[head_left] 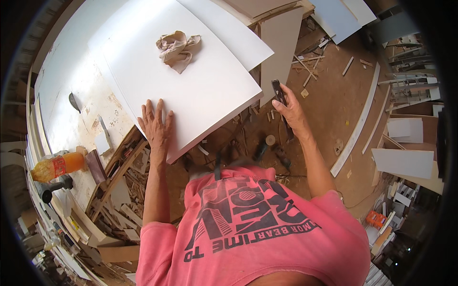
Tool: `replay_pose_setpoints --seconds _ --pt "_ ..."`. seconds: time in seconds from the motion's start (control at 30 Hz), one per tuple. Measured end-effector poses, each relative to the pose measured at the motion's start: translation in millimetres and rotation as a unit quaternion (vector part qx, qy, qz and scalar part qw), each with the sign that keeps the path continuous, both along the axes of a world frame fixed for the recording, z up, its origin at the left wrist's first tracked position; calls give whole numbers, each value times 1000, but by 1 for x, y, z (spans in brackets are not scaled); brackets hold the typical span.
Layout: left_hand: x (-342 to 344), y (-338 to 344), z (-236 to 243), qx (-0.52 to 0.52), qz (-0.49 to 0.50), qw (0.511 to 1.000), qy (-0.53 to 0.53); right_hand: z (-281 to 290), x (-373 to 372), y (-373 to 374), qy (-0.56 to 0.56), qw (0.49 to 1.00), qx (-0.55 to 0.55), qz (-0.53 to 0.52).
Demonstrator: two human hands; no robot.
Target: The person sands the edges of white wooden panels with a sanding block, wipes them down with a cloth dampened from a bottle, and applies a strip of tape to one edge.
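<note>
My left hand [156,125] lies with its fingers spread on the near left corner of a thick white panel [205,90]. A crumpled beige cloth [175,50] rests on the far part of the panel. Out beyond the panel's right corner, my right hand [292,110] is closed around a long, narrow black tool [278,92]. The tool is held apart from the panel, one end showing past the thumb and the other below the palm. Its exact kind is hard to make out.
On the worn white bench [71,62] at left lie a toothed saw blade [74,102], an orange bottle [59,167], a dark power tool [51,188] and a brown block [95,167]. Wood offcuts [307,69] and long strips [358,121] litter the floor at right; white boards [403,162] lean beyond.
</note>
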State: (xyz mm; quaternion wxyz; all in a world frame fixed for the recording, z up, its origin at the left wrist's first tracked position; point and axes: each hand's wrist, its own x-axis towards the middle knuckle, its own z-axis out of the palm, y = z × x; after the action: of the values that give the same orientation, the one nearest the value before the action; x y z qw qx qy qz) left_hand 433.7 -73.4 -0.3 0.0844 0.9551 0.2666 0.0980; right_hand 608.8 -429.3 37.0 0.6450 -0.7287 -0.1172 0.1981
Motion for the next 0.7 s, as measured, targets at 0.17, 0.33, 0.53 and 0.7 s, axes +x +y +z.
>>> replay_pose_setpoints --seconds 0.17,0.33,0.53,0.7 --pt "-4 -44 7 -25 -67 997 5 -29 6 -3 174 978 81 -80" --pt "-16 -40 -1 -18 37 999 -6 -70 6 31 217 955 148 -135" --pt "-41 -26 -2 -33 118 992 -31 -72 11 43 199 966 129 -99" --pt "-57 -24 2 -141 130 972 -138 -76 13 47 152 977 106 -102"
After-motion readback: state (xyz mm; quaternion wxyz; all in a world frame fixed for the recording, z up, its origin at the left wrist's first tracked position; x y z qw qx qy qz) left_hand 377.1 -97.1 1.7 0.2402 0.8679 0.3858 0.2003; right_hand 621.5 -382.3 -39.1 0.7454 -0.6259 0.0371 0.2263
